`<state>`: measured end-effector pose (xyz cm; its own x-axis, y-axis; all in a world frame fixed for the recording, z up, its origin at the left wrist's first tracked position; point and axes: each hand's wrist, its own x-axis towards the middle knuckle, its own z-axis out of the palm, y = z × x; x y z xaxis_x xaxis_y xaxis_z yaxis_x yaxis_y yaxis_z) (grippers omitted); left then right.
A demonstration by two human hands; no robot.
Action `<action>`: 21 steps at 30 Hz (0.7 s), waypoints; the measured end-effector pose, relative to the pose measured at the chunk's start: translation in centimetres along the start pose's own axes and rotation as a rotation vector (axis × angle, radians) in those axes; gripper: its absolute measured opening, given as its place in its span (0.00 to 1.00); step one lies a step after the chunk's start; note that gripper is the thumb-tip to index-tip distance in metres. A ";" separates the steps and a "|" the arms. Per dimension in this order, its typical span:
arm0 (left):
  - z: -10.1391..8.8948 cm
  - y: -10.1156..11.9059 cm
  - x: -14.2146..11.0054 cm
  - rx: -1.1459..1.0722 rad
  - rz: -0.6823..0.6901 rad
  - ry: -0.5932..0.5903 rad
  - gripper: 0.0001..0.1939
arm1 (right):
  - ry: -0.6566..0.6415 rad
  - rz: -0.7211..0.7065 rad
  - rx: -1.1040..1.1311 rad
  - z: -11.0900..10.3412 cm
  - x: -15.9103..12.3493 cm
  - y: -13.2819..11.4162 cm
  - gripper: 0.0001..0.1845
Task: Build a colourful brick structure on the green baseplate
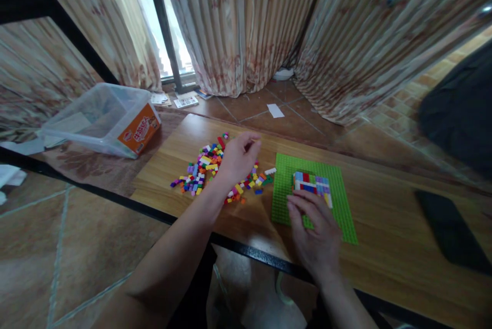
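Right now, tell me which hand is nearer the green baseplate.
Right: the right hand is partly over the green baseplate; the left hand is over loose bricks left of it.

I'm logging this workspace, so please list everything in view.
loose bricks: many, mixed colours, left on table
built block: one, multicoloured, on baseplate
baseplate: one, green, on table
table: one, brown, centre
flat slab: one, black, table right
storage box: one, clear with orange label, left
papers: several, mostly white, floor near window
card: one, white, floor beyond table
curtains: several, patterned beige, background
window: one, bright, upper left
bars: several, black, upper left
bulky object: one, dark, far right
floor tiles: many, brown, around table
left hand: one, bare, above loose bricks
right hand: one, bare, at built block
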<state>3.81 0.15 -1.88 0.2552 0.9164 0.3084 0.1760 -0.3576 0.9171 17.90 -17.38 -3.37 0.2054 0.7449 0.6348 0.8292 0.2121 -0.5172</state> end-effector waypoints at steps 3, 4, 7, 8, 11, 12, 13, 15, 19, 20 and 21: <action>-2.0 -0.4 0.9 -0.067 -0.024 0.102 0.07 | -0.115 -0.028 0.037 1.4 -0.4 -1.1 0.08; -2.5 -0.3 1.0 -0.084 -0.038 0.123 0.07 | -0.129 -0.023 0.036 1.8 -0.4 -1.2 0.08; -3.3 0.1 1.0 -0.125 -0.066 0.159 0.06 | -0.158 0.003 0.013 3.0 -0.1 -1.2 0.09; -3.3 0.2 1.0 -0.133 -0.068 0.162 0.06 | -0.174 0.011 0.009 3.3 0.0 -1.2 0.10; -3.3 0.4 0.8 -0.130 -0.060 0.152 0.06 | -0.229 0.036 -0.005 4.3 0.2 -1.1 0.12; -3.4 0.3 0.8 -0.124 -0.054 0.145 0.06 | -0.242 0.044 -0.009 4.5 0.3 -1.1 0.13; -3.4 0.3 0.9 -0.122 -0.047 0.143 0.06 | -0.251 0.052 -0.013 4.7 0.3 -1.1 0.13; -3.8 0.2 1.1 -0.139 -0.041 0.156 0.05 | -0.258 0.062 -0.014 5.0 0.3 -1.2 0.14; -5.1 0.4 1.7 -0.213 -0.082 0.264 0.04 | -0.249 0.056 -0.020 5.1 0.1 -1.5 0.13; -5.4 0.5 1.7 -0.225 -0.093 0.288 0.04 | -0.244 0.050 -0.020 5.1 0.0 -1.6 0.13; -5.7 0.6 1.7 -0.233 -0.101 0.305 0.04 | -0.243 0.043 -0.018 5.2 0.0 -1.8 0.13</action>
<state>-1.05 2.55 0.70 -0.0530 0.9687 0.2423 -0.0440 -0.2447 0.9686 13.73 -14.51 -5.41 0.1116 0.8838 0.4543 0.8317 0.1671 -0.5295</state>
